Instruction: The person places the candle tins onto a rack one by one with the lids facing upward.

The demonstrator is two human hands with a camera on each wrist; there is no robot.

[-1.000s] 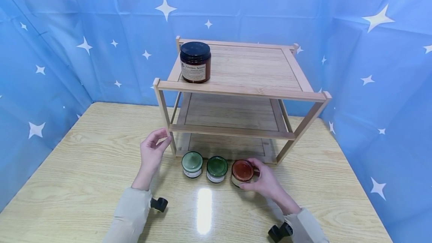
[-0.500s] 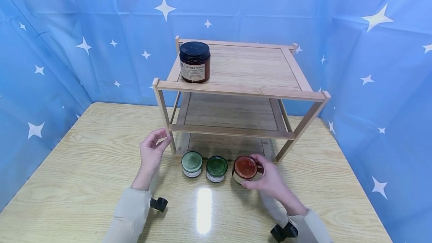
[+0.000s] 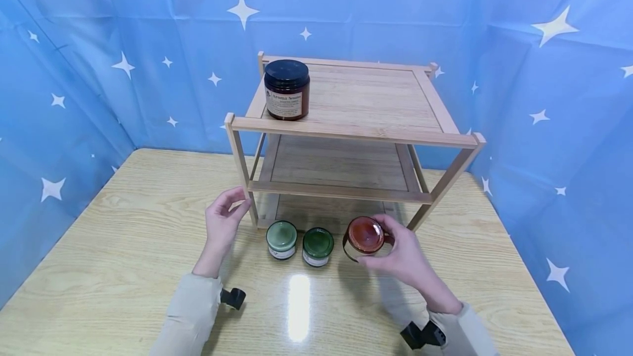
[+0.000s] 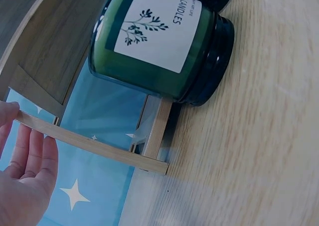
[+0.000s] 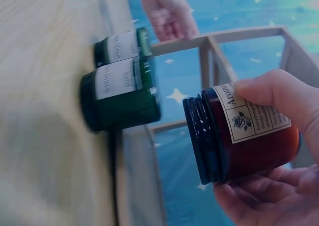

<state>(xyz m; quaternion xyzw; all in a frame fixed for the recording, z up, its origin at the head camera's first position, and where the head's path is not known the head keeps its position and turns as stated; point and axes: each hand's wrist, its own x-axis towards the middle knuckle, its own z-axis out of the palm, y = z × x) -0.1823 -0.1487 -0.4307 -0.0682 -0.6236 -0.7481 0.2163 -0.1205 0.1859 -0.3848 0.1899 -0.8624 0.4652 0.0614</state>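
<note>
My right hand (image 3: 403,254) grips an amber candle jar (image 3: 366,234) with fingers and thumb on opposite sides. The jar is upside down, its black lid below and its glass bottom facing up. In the right wrist view, the jar's printed cream label (image 5: 249,116) shows beside the thumb, with the lid off the table. My left hand (image 3: 222,227) pinches the front left post (image 4: 94,144) of a wooden rack (image 3: 346,132). Between the hands, a pale green candle jar (image 3: 282,237) and a dark green candle jar (image 3: 318,243) stand inverted on the table, close together.
A large brown jar (image 3: 287,92) with a black lid stands upright at the left of the rack's top shelf. Below it are a middle shelf (image 3: 341,163) and a bottom shelf (image 3: 326,213). Blue star-patterned cloth (image 3: 188,98) hangs behind the wooden table (image 3: 123,268).
My right hand has raised the amber jar off the table and carried it slightly right and toward the rack. The left hand and the green jars have stayed put.
</note>
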